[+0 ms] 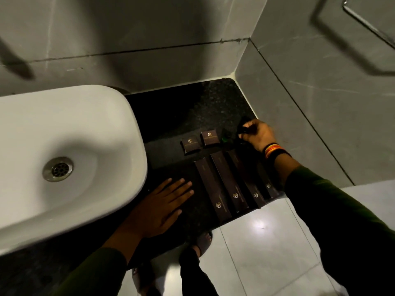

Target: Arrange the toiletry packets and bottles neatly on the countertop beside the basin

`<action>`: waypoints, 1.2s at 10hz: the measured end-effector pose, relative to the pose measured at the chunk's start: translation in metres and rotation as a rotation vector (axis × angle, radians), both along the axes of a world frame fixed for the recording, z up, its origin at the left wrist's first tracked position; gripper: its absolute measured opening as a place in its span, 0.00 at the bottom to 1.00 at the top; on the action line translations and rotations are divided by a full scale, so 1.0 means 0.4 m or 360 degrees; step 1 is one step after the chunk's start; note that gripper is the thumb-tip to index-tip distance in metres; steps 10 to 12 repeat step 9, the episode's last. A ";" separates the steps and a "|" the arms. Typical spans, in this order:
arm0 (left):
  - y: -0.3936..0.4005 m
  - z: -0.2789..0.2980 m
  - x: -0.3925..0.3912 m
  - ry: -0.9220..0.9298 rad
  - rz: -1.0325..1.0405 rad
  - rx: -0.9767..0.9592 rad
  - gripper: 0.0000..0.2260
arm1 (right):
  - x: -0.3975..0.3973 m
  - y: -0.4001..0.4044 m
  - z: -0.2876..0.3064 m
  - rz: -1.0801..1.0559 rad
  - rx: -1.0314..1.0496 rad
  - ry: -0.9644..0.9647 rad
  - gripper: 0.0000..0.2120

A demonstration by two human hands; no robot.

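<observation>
Several long dark brown packets (226, 184) lie side by side near the front edge of the black countertop (192, 107). Behind them sit two small square brown packets (190, 144) (210, 138), and to their right a small dark bottle with a green glint (225, 138). My right hand (256, 134) is closed around a small black bottle (244, 124) at the row's right end, close to the wall. My left hand (162, 207) rests flat on the counter, fingers spread, between the basin and the long packets.
A white basin (64, 150) with a metal drain (58, 169) fills the left. Grey tiled walls (299, 103) close the counter at the back and right. A metal rail (367, 24) hangs top right. My sandalled feet (203, 242) stand on the tiled floor below.
</observation>
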State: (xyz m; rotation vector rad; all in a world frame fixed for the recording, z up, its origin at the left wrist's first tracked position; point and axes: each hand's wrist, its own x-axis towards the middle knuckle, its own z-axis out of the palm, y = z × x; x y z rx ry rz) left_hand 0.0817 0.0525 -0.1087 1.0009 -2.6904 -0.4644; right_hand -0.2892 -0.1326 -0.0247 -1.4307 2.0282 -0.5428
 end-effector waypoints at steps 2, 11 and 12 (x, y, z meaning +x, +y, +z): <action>-0.003 0.006 -0.004 -0.0012 0.0025 -0.0016 0.29 | -0.005 0.137 0.058 0.0089 -0.0262 0.0163 0.23; -0.003 0.025 -0.005 -0.0003 0.0003 0.0004 0.29 | 0.078 0.358 0.009 0.0095 -0.0410 0.0544 0.13; -0.003 0.025 -0.005 -0.0003 0.0003 0.0004 0.29 | 0.078 0.358 0.009 0.0095 -0.0410 0.0544 0.13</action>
